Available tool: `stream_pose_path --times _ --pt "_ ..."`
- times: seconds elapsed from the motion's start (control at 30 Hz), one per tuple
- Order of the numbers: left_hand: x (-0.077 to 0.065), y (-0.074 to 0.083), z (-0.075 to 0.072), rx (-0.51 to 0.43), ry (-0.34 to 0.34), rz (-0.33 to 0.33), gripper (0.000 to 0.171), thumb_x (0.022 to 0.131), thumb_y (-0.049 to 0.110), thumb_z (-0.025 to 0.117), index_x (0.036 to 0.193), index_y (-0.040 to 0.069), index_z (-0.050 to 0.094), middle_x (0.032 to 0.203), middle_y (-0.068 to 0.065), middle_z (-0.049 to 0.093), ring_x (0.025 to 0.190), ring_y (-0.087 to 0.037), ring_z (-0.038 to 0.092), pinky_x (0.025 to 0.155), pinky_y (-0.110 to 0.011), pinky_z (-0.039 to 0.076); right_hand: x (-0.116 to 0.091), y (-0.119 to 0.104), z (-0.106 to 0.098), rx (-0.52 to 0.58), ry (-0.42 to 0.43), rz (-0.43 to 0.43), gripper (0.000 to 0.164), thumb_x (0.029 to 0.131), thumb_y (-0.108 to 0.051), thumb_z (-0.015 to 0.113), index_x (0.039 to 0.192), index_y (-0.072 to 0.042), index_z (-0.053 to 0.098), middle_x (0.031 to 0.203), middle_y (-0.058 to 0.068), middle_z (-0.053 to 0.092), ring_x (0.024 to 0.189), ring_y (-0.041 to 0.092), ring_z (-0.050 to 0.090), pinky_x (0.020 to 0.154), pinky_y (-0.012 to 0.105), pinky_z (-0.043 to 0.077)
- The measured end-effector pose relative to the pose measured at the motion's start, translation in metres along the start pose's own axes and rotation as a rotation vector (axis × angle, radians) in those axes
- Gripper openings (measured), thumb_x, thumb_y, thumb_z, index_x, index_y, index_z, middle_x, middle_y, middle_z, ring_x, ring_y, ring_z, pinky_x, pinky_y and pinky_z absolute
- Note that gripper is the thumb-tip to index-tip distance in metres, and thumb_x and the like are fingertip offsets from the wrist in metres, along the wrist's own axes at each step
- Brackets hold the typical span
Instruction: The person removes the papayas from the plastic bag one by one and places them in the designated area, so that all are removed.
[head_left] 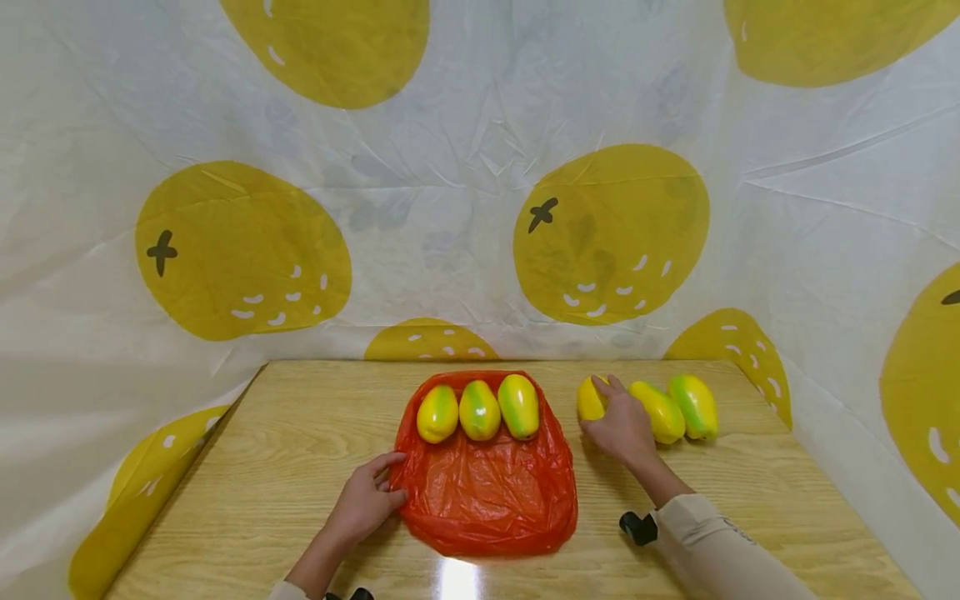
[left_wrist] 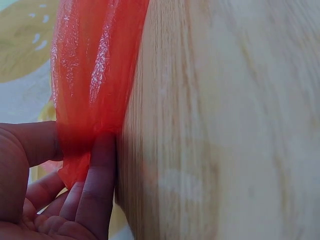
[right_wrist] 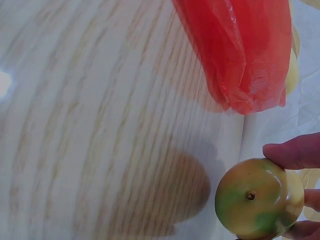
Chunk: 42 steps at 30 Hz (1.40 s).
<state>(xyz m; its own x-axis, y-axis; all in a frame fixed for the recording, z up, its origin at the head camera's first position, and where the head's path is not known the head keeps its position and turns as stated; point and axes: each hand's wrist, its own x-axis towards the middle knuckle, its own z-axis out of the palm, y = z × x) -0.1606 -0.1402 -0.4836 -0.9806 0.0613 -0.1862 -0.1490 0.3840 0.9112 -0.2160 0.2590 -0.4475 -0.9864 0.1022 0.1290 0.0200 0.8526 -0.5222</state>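
Your left hand (head_left: 363, 504): nearest you; thumb and fingers in a narrow pinch on the left edge of the red bag, thin film between them
Red bag (head_left: 487, 496): between your hands, mouth spread open, its near part bare inside
Your right hand (head_left: 624, 423): farther out than the left, past the bag's right side; thumb and fingers curled round the held fruit
Held fruit (right_wrist: 252, 207): in your right fingers, well apart from your left; whether it is clear of the wooden table (head_left: 315, 433), cannot tell
Key lie: the bag's right rim sits left of the held fruit, a strip of table between; your right hand is the near one, your left at the opposite rim
Held fruit's axis: dotted end faces back to your right wrist, so its length seems to run away from you
Bagged fruit (head_left: 479, 411): three in a row, ahead and right of your left hand, long axes pointing away from you
Loose fruit (head_left: 696, 407): two close together, right of your right hand, far ends leaning left
Printed cloth (head_left: 427, 250): hangs beyond both hands
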Motion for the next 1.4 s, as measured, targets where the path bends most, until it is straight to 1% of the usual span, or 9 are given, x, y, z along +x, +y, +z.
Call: stream_pose_path --times 0.17,0.37,0.63,0.73,0.87,1.0,1.07,1.23,1.4 --pt "-0.001 0.000 0.000 0.001 0.000 -0.008 0.057 0.086 -0.003 0.073 0.141 0.004 0.061 0.157 -0.029 0.046 0.113 -0.026 0.066 0.075 -0.029 0.062 0.000 0.002 0.000 0.023 -0.009 0.004 0.082 0.082 -0.018 0.076 0.156 -0.001 0.044 0.163 0.035 0.032 0.144 0.059 0.038 0.115 0.071 0.037" --pt "-0.002 0.001 0.001 -0.015 -0.007 -0.009 0.058 0.086 -0.004 0.073 0.142 0.003 0.060 0.157 -0.030 0.045 0.119 -0.030 0.066 0.078 -0.032 0.063 -0.001 0.003 0.001 0.035 -0.009 0.002 0.081 0.083 -0.017 0.076 0.156 -0.001 0.044 0.163 0.035 0.032 0.145 0.058 0.038 0.117 0.070 0.036" --pt "-0.002 0.001 0.001 -0.013 -0.006 -0.012 0.059 0.085 -0.003 0.073 0.143 0.004 0.060 0.157 -0.030 0.045 0.118 -0.029 0.066 0.077 -0.032 0.063 -0.002 0.003 0.002 0.035 -0.012 0.004 0.079 0.085 -0.017 0.074 0.155 0.002 0.044 0.164 0.036 0.030 0.145 0.058 0.038 0.117 0.070 0.035" --pt "-0.003 0.002 0.001 -0.004 -0.003 -0.010 0.059 0.085 -0.003 0.073 0.142 0.004 0.060 0.157 -0.030 0.045 0.119 -0.031 0.066 0.078 -0.032 0.063 -0.004 0.002 0.003 0.008 0.001 -0.007 0.078 0.086 -0.018 0.074 0.155 0.004 0.043 0.163 0.037 0.030 0.145 0.058 0.038 0.116 0.070 0.036" --pt "-0.003 0.002 0.001 -0.003 0.000 -0.007 0.059 0.085 -0.004 0.073 0.142 0.004 0.060 0.158 -0.031 0.044 0.122 -0.033 0.066 0.079 -0.032 0.063 -0.008 -0.003 0.003 -0.058 0.038 -0.022 0.076 0.088 -0.020 0.076 0.153 0.004 0.045 0.162 0.036 0.032 0.145 0.056 0.038 0.114 0.070 0.038" --pt "-0.003 0.001 0.001 -0.012 0.000 -0.007 0.059 0.085 -0.004 0.073 0.142 0.003 0.060 0.158 -0.031 0.044 0.119 -0.030 0.067 0.077 -0.031 0.063 -0.014 -0.011 0.000 -0.116 0.082 -0.052 0.072 0.088 -0.019 0.077 0.151 0.002 0.049 0.162 0.034 0.035 0.145 0.058 0.036 0.112 0.072 0.040" --pt "-0.003 0.001 0.001 -0.015 0.001 -0.008 0.059 0.086 -0.004 0.073 0.142 0.003 0.060 0.158 -0.030 0.044 0.115 -0.028 0.067 0.076 -0.031 0.063 -0.017 -0.017 -0.002 -0.120 0.101 -0.072 0.070 0.088 -0.019 0.076 0.150 0.002 0.051 0.161 0.033 0.036 0.145 0.059 0.036 0.112 0.072 0.040" --pt "-0.003 0.001 0.000 -0.019 -0.002 -0.010 0.059 0.086 -0.004 0.072 0.143 0.003 0.059 0.157 -0.029 0.045 0.112 -0.025 0.067 0.074 -0.030 0.062 -0.020 -0.026 -0.003 -0.052 0.116 -0.096 0.067 0.089 -0.020 0.076 0.149 0.001 0.052 0.162 0.031 0.038 0.147 0.055 0.037 0.116 0.069 0.036" --pt "-0.003 0.001 0.001 -0.022 -0.005 -0.007 0.059 0.086 -0.004 0.072 0.143 0.003 0.059 0.157 -0.029 0.045 0.113 -0.026 0.068 0.074 -0.030 0.062 -0.020 -0.033 -0.001 0.041 0.071 -0.082 0.068 0.091 -0.021 0.076 0.151 -0.002 0.052 0.164 0.028 0.038 0.148 0.051 0.040 0.118 0.068 0.036"
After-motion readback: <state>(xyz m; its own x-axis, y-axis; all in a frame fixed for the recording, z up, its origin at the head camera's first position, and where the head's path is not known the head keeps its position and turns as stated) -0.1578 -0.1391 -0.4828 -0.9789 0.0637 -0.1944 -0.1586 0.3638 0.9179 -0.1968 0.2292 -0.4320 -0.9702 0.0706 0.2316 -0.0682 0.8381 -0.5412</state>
